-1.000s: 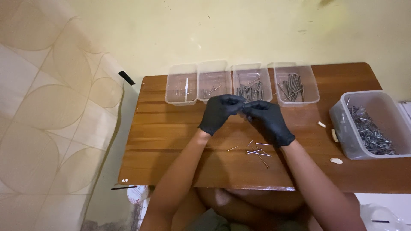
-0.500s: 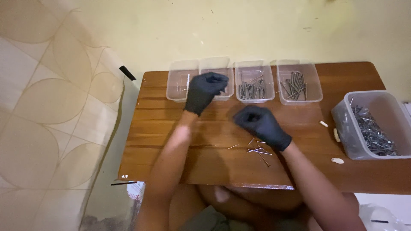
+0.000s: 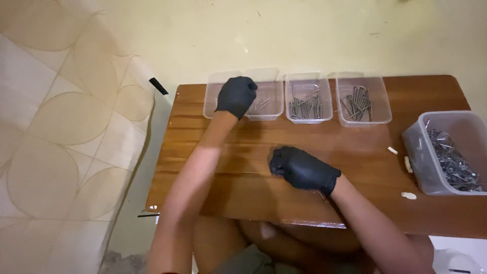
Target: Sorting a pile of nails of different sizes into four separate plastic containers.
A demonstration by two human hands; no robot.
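Both my hands wear black gloves. My left hand (image 3: 237, 96) is stretched to the back of the wooden table (image 3: 213, 147). It hovers with curled fingers over the gap between the two leftmost small clear trays (image 3: 217, 106) (image 3: 268, 104), and I see nothing in it. The second tray holds a few nails. My right hand (image 3: 303, 169) rests knuckles-up on the table's middle, its fingers curled down over a few loose nails. One thin nail (image 3: 251, 173) pokes out to its left. What the fingers grip is hidden.
Two more small clear trays (image 3: 308, 99) (image 3: 363, 101) with several nails each stand at the back. A large clear bin (image 3: 446, 152) full of nails sits at the right edge. Small white bits (image 3: 408, 195) lie beside it. A patterned cloth (image 3: 66, 132) hangs at the left.
My hands were together at the table's middle. The left hand reached back to the leftmost trays, while the right dropped forward onto the loose nails.
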